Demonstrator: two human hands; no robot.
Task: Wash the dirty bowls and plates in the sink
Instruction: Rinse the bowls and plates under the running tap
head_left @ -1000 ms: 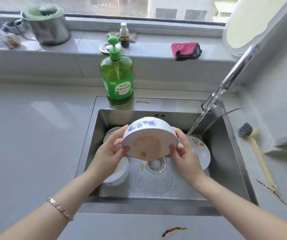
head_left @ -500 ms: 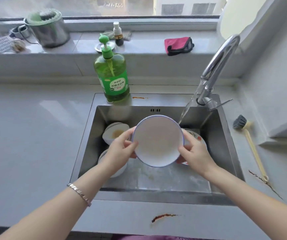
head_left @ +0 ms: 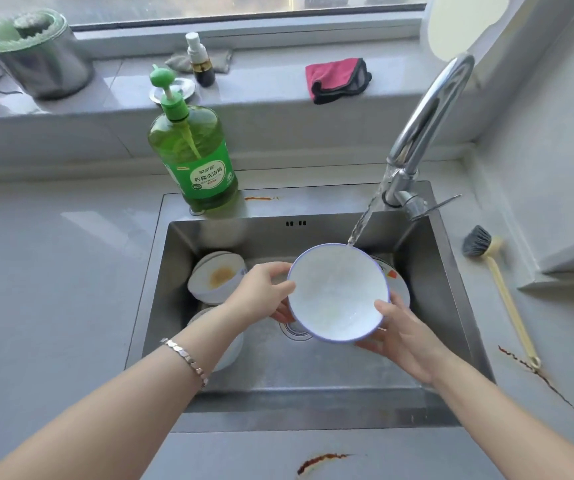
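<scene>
A white bowl with a blue rim (head_left: 337,292) is held upright over the steel sink (head_left: 451,292). My left hand (head_left: 261,292) grips its left rim and my right hand (head_left: 399,334) grips its lower right rim, thumb inside. Water from the tap (head_left: 424,133) runs into the bowl at its far edge. A dirty bowl with a brown stain (head_left: 216,278) lies in the sink's left side, and another white bowl (head_left: 230,351) sits partly hidden under my left forearm. A painted plate (head_left: 396,278) lies behind the held bowl.
A green dish soap bottle (head_left: 193,161) stands at the sink's back edge. A dish brush (head_left: 496,282) lies on the counter to the right. On the windowsill sit a metal pot (head_left: 36,60), a small spray bottle (head_left: 200,60) and a red cloth (head_left: 339,79).
The bowl was tipped with its stained underside toward me; both hands have turned it upright and shifted it under the running water, which now falls into it.
</scene>
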